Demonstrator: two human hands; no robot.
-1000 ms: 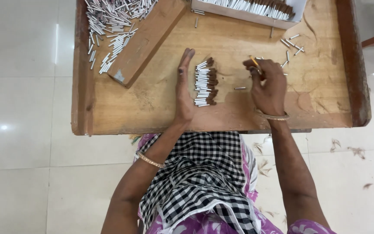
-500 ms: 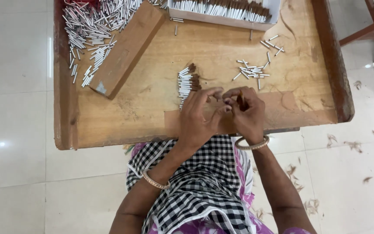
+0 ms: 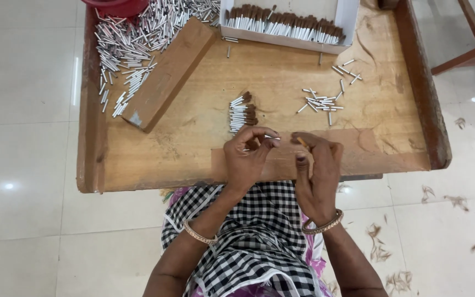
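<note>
Head view: left hand (image 3: 247,157) pinches metal tube (image 3: 272,137); right hand (image 3: 315,170) holds stick (image 3: 302,143).

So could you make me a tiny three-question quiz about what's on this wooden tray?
1. True or false: the white box at the tray's far edge holds brown-tipped sticks.
2. What does the left hand pinch in its fingers? A) a small silver tube B) a spoon C) a coin
3. The neat little stack just beyond the hands lies between the wooden block and what?

Key: 1 true; 2 A; 3 the scattered loose tubes, on the right hand side.
</note>
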